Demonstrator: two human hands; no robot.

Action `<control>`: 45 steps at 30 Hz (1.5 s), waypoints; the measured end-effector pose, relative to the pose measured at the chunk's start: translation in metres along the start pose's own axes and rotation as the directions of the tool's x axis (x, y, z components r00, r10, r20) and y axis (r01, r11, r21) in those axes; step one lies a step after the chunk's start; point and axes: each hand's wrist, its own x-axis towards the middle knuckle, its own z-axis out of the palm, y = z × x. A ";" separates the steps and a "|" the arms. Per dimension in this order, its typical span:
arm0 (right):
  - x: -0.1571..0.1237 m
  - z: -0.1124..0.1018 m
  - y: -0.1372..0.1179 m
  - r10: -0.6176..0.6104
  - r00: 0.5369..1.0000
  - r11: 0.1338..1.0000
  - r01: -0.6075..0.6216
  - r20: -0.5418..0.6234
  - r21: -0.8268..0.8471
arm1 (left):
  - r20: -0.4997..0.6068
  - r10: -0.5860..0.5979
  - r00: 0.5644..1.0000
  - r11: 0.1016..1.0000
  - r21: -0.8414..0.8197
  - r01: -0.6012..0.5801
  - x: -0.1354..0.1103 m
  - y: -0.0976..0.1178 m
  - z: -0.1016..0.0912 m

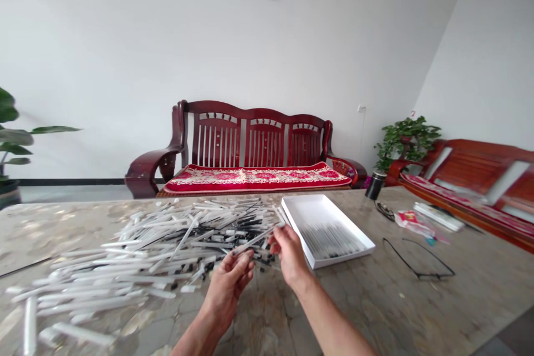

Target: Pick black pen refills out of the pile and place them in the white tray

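A thin, pale, pen-like tube [258, 238] runs slantwise between my two hands. My left hand [234, 273] pinches its lower left end between thumb and fingers. At the other end, the thumb and fingers of my right hand [288, 249] close around it. Behind and to the left spreads a loose pile of whitish translucent tubes [112, 267], mixed with thin black rods and small black and white pieces. Just right of my right hand stands a shallow white box [317, 211], where a row of similar slim tubes [334, 240] lies side by side.
On the table's right are black-framed glasses [429, 275], a black cylinder [376, 184], a red-and-white plastic packet [413, 222] and a long white box [439, 217]. Beyond the table's far edge is a wooden bench [262, 142] with a red cushion.
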 end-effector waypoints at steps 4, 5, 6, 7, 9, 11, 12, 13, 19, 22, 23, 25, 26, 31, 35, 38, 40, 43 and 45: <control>0.037 -0.037 -0.031 -0.059 0.987 0.996 0.048 -0.150 -0.079 | -0.015 -0.024 1.000 0.996 0.087 0.026 0.002 -0.003 -0.004; 0.046 -0.049 -0.039 -0.100 0.975 0.983 0.066 -0.197 -0.169 | -0.014 -0.029 0.999 0.995 0.093 0.030 0.003 -0.003 -0.005; 0.054 -0.062 -0.047 -0.139 0.960 0.953 0.063 -0.243 -0.296 | -0.016 -0.034 0.999 0.995 0.095 0.035 0.004 -0.004 -0.006; 0.062 -0.075 -0.055 -0.156 0.950 0.933 0.052 -0.269 -0.356 | -0.019 -0.038 0.999 0.995 0.092 0.040 0.005 -0.004 -0.007; 0.075 -0.101 -0.071 -0.179 0.935 0.886 0.019 -0.305 -0.463 | -0.026 -0.046 0.999 0.995 0.082 0.048 0.006 -0.005 -0.008; 0.086 -0.128 -0.089 -0.209 0.920 0.790 -0.042 -0.332 -0.612 | -0.032 -0.052 0.998 0.996 0.068 0.054 0.007 -0.005 -0.008; 0.092 -0.140 -0.099 -0.225 0.915 0.717 -0.076 -0.334 -0.693 | -0.035 -0.056 0.998 0.996 0.062 0.058 0.007 -0.005 -0.008; 0.097 -0.152 -0.109 -0.240 0.912 0.626 -0.115 -0.331 -0.771 | -0.037 -0.059 0.998 0.996 0.058 0.061 0.007 -0.005 -0.008; 0.126 -0.197 -0.143 -0.190 0.947 -0.063 -0.274 -0.258 -0.960 | -0.060 -0.069 0.996 0.996 0.055 0.072 0.006 -0.004 -0.004; 0.133 -0.203 -0.133 -0.097 0.963 -0.292 -0.270 -0.252 -0.918 | -0.074 -0.073 0.995 0.995 0.058 0.077 0.007 -0.004 -0.004; 0.134 -0.204 -0.127 -0.068 0.965 -0.345 -0.262 -0.254 -0.901 | -0.075 -0.073 0.994 0.995 0.058 0.078 0.008 -0.004 -0.005; 0.135 -0.207 -0.113 -0.015 0.965 -0.427 -0.242 -0.261 -0.871 | -0.060 -0.076 0.995 0.995 0.060 0.080 0.009 -0.006 -0.008; 0.134 -0.208 -0.107 0.010 0.964 -0.458 -0.231 -0.265 -0.858 | -0.048 -0.078 0.996 0.995 0.060 0.081 0.010 -0.006 -0.010; 0.132 -0.215 -0.087 0.098 0.955 -0.548 -0.182 -0.279 -0.817 | -0.022 -0.083 0.996 0.994 0.067 0.084 0.014 -0.008 -0.016; 0.128 -0.217 -0.085 0.125 0.952 -0.578 -0.160 -0.281 -0.800 | -0.044 -0.079 0.996 0.995 0.057 0.082 0.012 -0.007 -0.013; 0.123 -0.216 -0.086 0.127 0.952 -0.581 -0.156 -0.279 -0.799 | -0.079 -0.041 0.996 0.996 0.079 0.047 0.010 -0.008 -0.010; 0.118 -0.214 -0.088 0.120 0.955 -0.573 -0.156 -0.270 -0.805 | -0.083 0.023 0.996 0.992 0.123 -0.013 0.009 -0.008 -0.010; 0.111 -0.206 -0.092 0.102 0.966 -0.554 -0.144 -0.239 -0.820 | -0.082 0.140 0.987 0.973 0.199 -0.121 0.009 -0.006 -0.011; 0.108 -0.194 -0.095 0.090 0.975 -0.541 -0.122 -0.202 -0.832 | -0.100 0.195 0.976 0.959 0.226 -0.168 0.009 -0.003 -0.012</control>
